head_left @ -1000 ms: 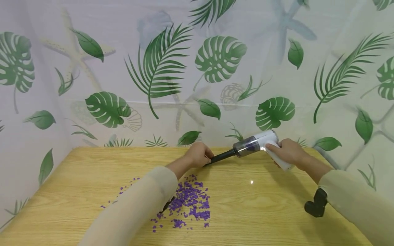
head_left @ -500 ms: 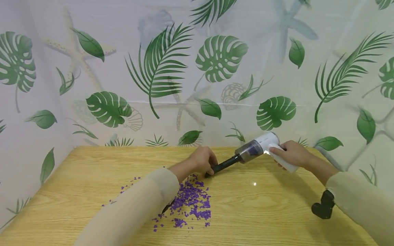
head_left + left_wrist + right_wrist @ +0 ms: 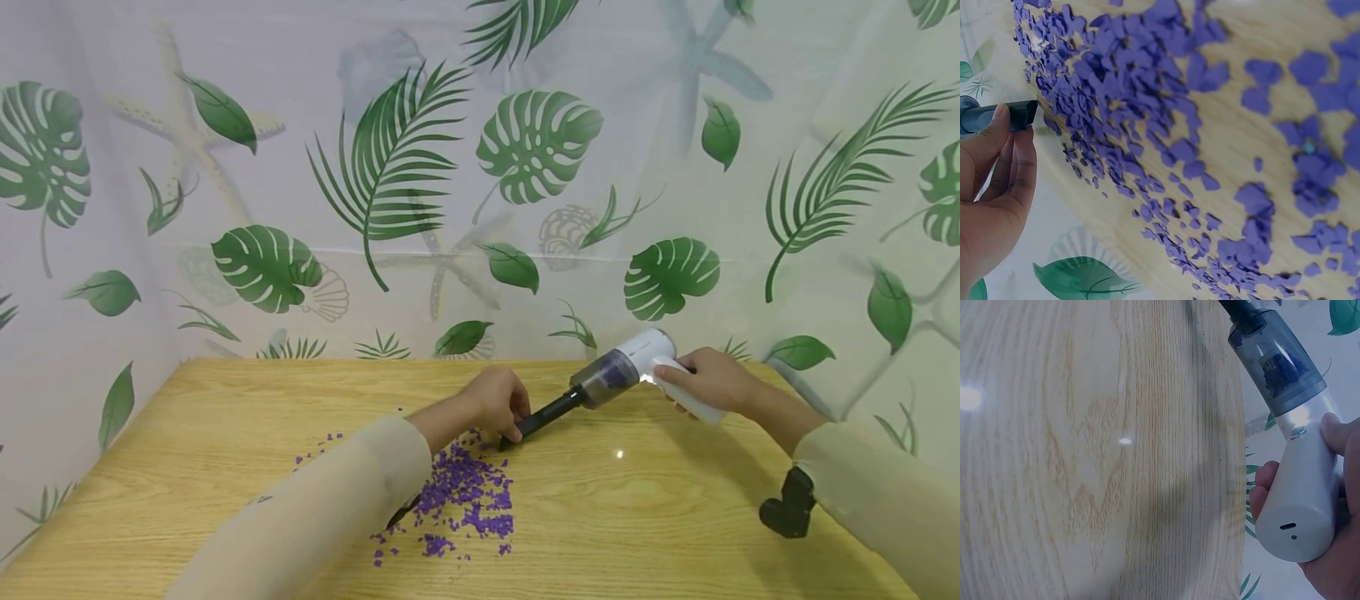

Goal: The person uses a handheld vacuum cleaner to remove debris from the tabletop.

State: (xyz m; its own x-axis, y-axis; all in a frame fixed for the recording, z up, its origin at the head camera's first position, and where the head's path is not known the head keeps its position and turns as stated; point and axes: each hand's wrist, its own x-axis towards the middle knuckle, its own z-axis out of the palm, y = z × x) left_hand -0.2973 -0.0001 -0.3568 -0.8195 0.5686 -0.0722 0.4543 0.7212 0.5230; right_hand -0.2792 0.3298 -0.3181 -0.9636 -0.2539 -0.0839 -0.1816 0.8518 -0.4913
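Note:
My right hand grips the white handle of a handheld vacuum cleaner, fingers wrapped round it. Purple scraps show inside its see-through dust cup. Near the tip of the black nozzle, my left hand pinches it between thumb and fingers. The nozzle's slanted end points at the edge of a spread of small purple paper scraps. In the head view these scraps lie on the wooden table, partly hidden behind the left forearm.
The wood-grain table reaches back to a white curtain printed with green leaves. A few stray scraps lie left of the left forearm. A black wrist camera hangs under the right sleeve.
Both hands have brought the vacuum's nozzle down and nearer, toward the far edge of the purple scraps. The vacuum now slopes more steeply, and the grips are unchanged.

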